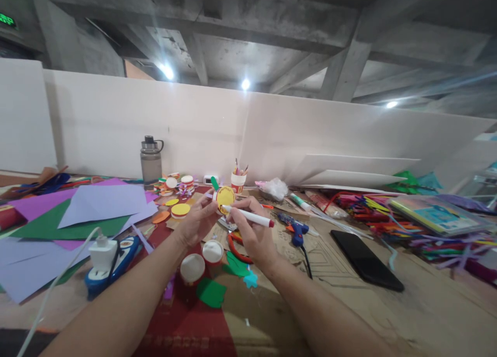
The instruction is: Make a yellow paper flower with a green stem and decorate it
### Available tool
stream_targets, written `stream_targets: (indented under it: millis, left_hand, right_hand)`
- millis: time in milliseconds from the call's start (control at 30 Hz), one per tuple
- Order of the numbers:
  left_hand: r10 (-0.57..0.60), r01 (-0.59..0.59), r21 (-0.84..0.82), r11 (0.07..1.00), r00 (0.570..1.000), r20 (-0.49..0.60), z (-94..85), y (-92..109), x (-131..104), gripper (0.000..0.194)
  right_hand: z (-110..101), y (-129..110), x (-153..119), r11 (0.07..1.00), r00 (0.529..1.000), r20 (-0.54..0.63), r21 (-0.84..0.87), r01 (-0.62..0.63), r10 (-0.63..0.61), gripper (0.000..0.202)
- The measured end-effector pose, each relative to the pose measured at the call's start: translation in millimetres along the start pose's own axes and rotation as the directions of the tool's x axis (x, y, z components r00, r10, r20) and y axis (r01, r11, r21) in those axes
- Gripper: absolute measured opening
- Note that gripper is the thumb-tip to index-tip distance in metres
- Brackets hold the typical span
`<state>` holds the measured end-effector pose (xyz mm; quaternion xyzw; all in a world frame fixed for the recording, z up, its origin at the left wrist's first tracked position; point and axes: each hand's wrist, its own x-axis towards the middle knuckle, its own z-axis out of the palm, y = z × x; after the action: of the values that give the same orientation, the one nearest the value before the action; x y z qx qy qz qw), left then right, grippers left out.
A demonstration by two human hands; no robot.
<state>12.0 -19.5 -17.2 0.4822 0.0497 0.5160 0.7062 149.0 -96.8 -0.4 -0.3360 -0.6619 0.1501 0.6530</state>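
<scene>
My left hand is closed round a small craft piece with a round yellow face, a white side and a green strip sticking up at its top. Dark marks show along the edge of the yellow face. In my right hand is a white marker with a red end, its tip at the lower part of the yellow face. Below my hands stand two small paper cups with pale tops, beside green paper scraps and a blue star. Red-handled scissors lie partly behind my right hand.
Coloured paper sheets and a blue power strip with a white plug lie left. A bottle and pencil cup stand at the back. To the right are a blue glue gun, a black phone and pipe cleaners.
</scene>
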Motion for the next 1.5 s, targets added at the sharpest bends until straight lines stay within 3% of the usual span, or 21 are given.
stream_targets:
  millis: [267, 733, 1500]
  left_hand:
    - [0.004, -0.004, 0.008, 1.000, 1.000, -0.008, -2.6, -1.4, 0.7, 0.055]
    - [-0.004, 0.004, 0.033, 0.999, 1.000, 0.012, -1.0, -0.5, -0.7, 0.043]
    - [-0.007, 0.005, 0.055, 0.998, 0.999, 0.042, 0.5, -0.8, -1.4, 0.059]
  right_hand:
    - [0.1, -2.0, 0.0, 0.999, 1.000, 0.004, 0.036, -0.026, 0.026, 0.012]
    - [-1.5, 3.0, -0.4, 0.999, 1.000, 0.007, 0.030, -0.011, 0.011, 0.011]
    - [-2.1, -2.9, 0.8, 1.000, 1.000, -0.007, 0.029, -0.004, 0.004, 0.012]
